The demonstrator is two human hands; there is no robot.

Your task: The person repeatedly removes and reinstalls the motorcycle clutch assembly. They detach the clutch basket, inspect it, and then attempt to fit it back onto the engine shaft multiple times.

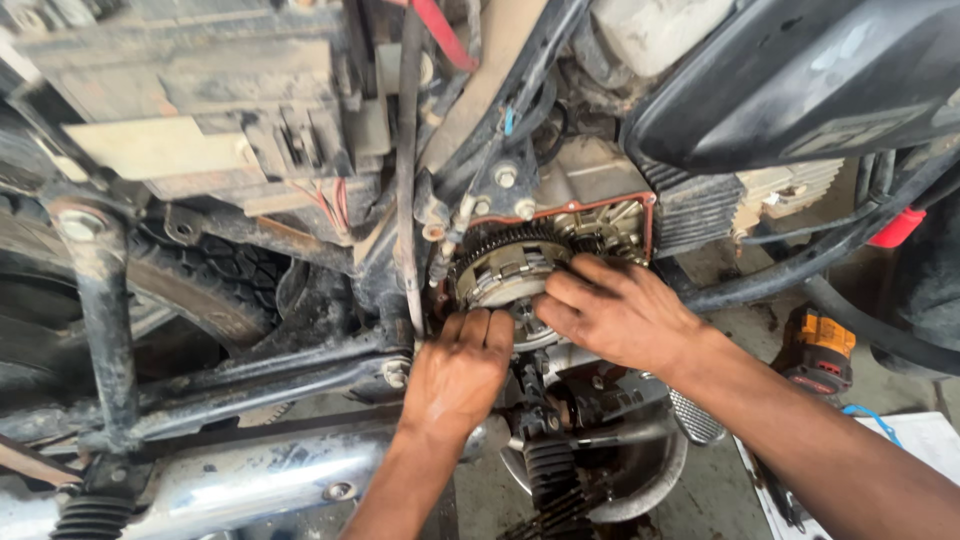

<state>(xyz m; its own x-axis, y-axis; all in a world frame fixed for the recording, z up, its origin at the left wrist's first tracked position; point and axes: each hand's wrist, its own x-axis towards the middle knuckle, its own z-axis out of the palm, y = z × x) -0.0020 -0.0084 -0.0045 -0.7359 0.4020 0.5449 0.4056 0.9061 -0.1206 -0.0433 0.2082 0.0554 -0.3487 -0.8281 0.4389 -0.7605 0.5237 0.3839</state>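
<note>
A motorcycle engine with its side cover off shows a round toothed clutch assembly (500,262) inside a red-gasketed case (610,212). My left hand (458,368) reaches up from below, fingertips pressed against the clutch's lower edge. My right hand (615,310) comes in from the right, its fingers laid on the clutch's lower right part. What lies under the fingertips is hidden, and I cannot tell whether either hand holds a small part.
The rear tyre (200,285) and frame tubes (105,330) stand at left, a chrome exhaust pipe (260,480) runs below. The black fuel tank (800,70) hangs at top right. An orange-and-black power tool (818,350) lies on the concrete floor at right, near a white sheet (920,435).
</note>
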